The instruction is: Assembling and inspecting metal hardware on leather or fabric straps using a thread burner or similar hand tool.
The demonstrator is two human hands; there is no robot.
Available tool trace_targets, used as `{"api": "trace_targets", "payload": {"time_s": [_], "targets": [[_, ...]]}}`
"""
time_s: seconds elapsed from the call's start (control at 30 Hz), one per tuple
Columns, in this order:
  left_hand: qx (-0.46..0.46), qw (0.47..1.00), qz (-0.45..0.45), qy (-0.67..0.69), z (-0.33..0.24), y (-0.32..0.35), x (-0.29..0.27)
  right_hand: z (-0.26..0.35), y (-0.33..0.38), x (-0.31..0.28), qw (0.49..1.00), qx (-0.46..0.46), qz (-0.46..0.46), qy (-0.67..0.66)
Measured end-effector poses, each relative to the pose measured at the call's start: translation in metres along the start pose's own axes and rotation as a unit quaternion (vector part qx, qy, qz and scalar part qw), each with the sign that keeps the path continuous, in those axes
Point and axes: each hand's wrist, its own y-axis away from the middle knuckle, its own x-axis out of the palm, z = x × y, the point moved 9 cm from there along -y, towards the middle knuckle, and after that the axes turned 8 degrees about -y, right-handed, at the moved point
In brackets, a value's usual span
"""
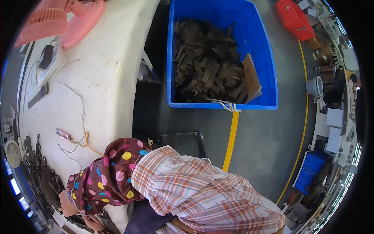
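Dark straps (50,184): flat, narrow, loosely tangled near fingers (93,223).

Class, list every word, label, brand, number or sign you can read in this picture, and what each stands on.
None can be read clearly.
Cardboard sheet in the blue plastic bin: faint marks, too blurred.
White sheets at far right: any print is too small.

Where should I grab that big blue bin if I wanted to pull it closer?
Probably the near rim of the blue bin, coming from the person's side, one hand on each side of the tied white cord. That rim is a long edge facing the person, with bare stretches either side of the cord, and the open top should let fingers curl over.
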Motion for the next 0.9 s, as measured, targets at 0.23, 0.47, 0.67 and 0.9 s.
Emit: {"api": "trace_targets", "payload": {"time_s": [0.23,0.47,0.67,0.9], "targets": [[-0.04,0.997,0.07,-0.02,0.021,0.008,-0.004,0.008,-0.018,-0.02,0.995,-0.027,-0.097,0.011],[-0.09,0.991,0.091,-0.028,0.015,0.009,-0.007,-0.005,-0.032,-0.005,0.992,0.055,-0.111,0.01],[-0.151,0.973,0.168,-0.042,0.039,0.018,0.003,-0.018,-0.026,-0.005,0.985,0.133,-0.104,-0.037],[-0.1,0.99,0.097,-0.029,0.021,0.009,-0.004,-0.034,-0.027,0.002,0.968,0.214,-0.089,-0.098]]}}
